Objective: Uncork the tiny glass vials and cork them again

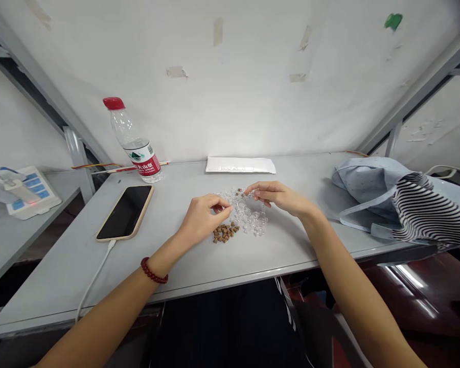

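A loose spread of small clear beads (256,221) lies in the middle of the grey desk. In front of it, slightly left, sits a small heap of brown kibble-like pieces (225,233). My left hand (205,217) is at the left edge of the beads, just above the brown heap. Its thumb and index finger are pinched together; anything between them is too small to make out. Over the far right side of the beads, my right hand (278,196) reaches in with its fingers apart, the index tip beside a few brown pieces (239,191) among the beads.
A water bottle (138,145) with a red cap and a charging phone (125,212) are on the left. Against the wall lies a white packet (240,164). Light blue cloth (368,179) covers the desk's right end. A power strip (34,191) sits further left.
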The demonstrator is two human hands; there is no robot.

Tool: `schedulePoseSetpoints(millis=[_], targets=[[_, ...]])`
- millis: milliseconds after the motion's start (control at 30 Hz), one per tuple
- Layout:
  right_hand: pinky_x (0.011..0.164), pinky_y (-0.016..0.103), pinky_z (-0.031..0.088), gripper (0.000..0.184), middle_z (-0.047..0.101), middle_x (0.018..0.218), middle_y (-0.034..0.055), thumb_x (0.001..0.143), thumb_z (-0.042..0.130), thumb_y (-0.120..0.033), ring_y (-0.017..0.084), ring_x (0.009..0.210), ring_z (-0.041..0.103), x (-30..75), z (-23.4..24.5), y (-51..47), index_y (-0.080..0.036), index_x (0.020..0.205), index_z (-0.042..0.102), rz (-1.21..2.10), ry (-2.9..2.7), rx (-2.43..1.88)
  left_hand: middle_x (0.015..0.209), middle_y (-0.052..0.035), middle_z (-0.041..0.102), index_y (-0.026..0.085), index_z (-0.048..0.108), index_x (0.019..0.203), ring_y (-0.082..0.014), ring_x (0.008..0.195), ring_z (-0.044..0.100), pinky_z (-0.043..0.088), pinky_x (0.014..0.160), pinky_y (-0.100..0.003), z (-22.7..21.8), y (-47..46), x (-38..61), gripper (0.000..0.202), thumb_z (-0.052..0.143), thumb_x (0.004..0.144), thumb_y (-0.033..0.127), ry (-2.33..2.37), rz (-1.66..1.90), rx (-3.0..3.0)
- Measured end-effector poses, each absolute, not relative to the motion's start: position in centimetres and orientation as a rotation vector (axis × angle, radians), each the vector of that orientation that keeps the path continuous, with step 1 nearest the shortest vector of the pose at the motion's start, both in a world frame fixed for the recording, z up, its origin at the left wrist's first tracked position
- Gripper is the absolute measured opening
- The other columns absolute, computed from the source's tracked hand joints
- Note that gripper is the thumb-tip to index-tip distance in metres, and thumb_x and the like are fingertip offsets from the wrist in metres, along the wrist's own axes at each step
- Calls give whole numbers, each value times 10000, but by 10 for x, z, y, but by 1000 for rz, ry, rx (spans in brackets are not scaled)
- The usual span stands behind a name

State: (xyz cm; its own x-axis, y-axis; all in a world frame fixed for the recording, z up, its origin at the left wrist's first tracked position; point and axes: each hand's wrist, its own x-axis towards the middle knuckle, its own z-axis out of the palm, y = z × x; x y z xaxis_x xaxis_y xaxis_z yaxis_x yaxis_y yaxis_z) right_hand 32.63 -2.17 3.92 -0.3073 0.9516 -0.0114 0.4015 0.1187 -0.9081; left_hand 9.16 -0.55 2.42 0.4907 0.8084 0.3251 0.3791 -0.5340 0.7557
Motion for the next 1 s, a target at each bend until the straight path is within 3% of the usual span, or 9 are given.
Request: schedulePoseSetpoints(millis=[233, 433, 700, 1000], targets=[[559, 260, 380, 207, 648, 819, 36, 830, 610, -315, 119, 659, 499, 325, 34, -21, -206, 1001, 571, 1269, -1601, -1195, 781, -35, 716, 175, 692, 722, -159, 707, 610, 471, 681, -277, 23, -7, 93, 125, 603, 796, 223, 930, 934, 2136], [541, 258, 396, 247, 676, 713, 20, 797, 666, -408, 100, 572, 520, 318, 31, -20, -190, 872, 577, 1312, -1606, -1237, 777, -32, 710, 176, 689, 740, -171, 746, 620, 481, 694, -279, 25, -10, 95, 128, 610, 799, 258, 915, 961, 2000], [555, 251, 455, 317, 703, 714, 58, 869, 579, -451, 97, 546, 579, 296, 26, -22, -152, 766, 570, 1478, -1571, -1115, 815, -34, 704, 162, 686, 793, -165, 792, 629, 499, 760, -280, 21, -11, 101, 134, 639, 804, 287, 888, 1120, 1792], [593, 253, 517, 330, 726, 763, 74, 884, 556, -486, 123, 615, 657, 279, 20, -25, -157, 862, 561, 1674, -1531, -927, 828, -38, 702, 165, 689, 805, -171, 797, 631, 503, 761, -289, 21, -11, 99, 157, 618, 817, 304, 953, 1182, 1787]])
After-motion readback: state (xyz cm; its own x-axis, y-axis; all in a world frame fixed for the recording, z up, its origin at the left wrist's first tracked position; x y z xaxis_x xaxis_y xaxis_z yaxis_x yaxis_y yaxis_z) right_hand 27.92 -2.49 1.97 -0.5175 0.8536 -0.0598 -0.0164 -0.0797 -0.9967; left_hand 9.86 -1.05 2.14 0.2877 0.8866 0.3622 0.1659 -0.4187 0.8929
